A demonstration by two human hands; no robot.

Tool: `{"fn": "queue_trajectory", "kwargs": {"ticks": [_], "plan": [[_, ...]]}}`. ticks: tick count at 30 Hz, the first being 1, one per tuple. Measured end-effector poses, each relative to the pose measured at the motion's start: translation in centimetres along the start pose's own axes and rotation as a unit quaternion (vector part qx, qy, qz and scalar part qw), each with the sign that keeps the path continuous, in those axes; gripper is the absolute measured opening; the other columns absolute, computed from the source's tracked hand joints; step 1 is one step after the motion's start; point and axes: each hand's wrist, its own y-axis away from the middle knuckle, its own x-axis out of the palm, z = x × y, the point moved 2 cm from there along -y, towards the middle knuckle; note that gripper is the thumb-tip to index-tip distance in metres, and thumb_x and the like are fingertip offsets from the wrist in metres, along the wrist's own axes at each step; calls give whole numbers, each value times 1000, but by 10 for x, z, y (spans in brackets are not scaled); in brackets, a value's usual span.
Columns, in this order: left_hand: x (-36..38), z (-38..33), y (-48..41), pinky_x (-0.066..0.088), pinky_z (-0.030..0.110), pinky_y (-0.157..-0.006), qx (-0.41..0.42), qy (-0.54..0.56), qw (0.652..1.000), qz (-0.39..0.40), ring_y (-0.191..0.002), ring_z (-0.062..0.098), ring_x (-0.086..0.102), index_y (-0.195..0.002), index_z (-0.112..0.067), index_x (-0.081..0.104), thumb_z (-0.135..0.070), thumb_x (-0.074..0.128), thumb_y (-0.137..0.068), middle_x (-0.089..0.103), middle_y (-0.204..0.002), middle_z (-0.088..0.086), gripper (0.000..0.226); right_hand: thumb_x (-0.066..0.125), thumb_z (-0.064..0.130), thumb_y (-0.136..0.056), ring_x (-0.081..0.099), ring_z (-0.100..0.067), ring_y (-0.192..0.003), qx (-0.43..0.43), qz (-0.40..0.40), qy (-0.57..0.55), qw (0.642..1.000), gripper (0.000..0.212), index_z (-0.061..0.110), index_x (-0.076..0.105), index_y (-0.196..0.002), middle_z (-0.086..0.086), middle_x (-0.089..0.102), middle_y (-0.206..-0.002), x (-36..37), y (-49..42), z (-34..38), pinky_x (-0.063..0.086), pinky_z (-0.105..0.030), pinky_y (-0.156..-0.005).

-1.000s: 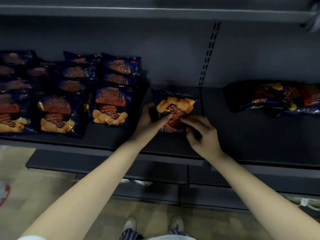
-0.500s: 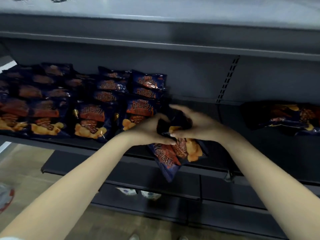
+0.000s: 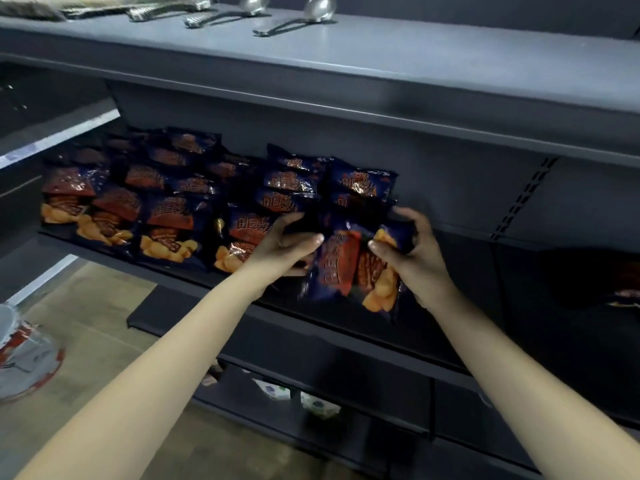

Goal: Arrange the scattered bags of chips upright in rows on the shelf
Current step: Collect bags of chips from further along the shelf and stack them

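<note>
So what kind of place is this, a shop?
Probably a shop, or a mock-up of one: tiered metal shelving with a slotted upright, rows of identical chip bags, and ladles laid out on the top shelf.

The left forearm [image 3: 166, 368] and the right forearm [image 3: 519, 368] are slender and bare up to the wrists. The left hand [image 3: 277, 244] and the right hand [image 3: 415, 258] are bare too, with slim fingers; a short rounded nail shows on the left thumb [image 3: 313, 240].
</note>
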Motion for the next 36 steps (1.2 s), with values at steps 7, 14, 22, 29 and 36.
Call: {"fn": "queue_trajectory", "kwargs": {"ticks": [7, 14, 22, 29, 36], "plan": [[6, 28, -5, 56, 32, -77, -44, 215, 975, 28, -94, 20, 69, -102, -23, 52, -31, 76, -61, 71, -100, -1, 47, 76, 19, -78, 62, 8, -79, 69, -277, -162, 944, 38, 31, 44, -96, 6, 59, -98, 43, 23, -20, 48, -15, -73], [-2, 37, -24, 55, 31, -72, -32, 213, 971, -105, -88, 14, 69, -104, -24, 57, -9, 68, -82, 68, -102, 2, 29, 73, 24, -81, 60, -18, -95, 104, -229, -63, 966, 25, 22, 51, -93, 0, 60, -98, 61, 34, -29, 51, -38, -91], [-8, 19, -32, 35, -5, -73, 71, -79, 994, 16, -90, -20, 51, -112, -35, 48, -23, 72, -80, 54, -104, -28, 42, 80, 31, -71, 47, 8, -120, 27, -29, 57, 998, 97, 37, 19, -145, 23, 48, -133, 46, 37, -29, 44, -15, -96], [2, 48, -19, 12, 12, -108, 141, -242, 958, 66, -139, -1, 9, -147, -33, -13, -28, 65, -86, 6, -155, -11, 98, 76, 36, -76, 28, 8, -127, 35, -134, 229, 964, 104, 25, 5, -151, 10, 31, -144, 68, 61, -53, 32, -19, -103], [3, 78, -13, 20, 13, -104, 222, -422, 871, 120, -132, 7, -30, -134, -37, -36, -26, 65, -86, -52, -137, -11, 113, 67, 32, -85, 21, -21, -141, 54, -171, 269, 946, 90, 26, 4, -149, -6, 25, -152, 83, 64, -62, 27, -39, -114]]}}
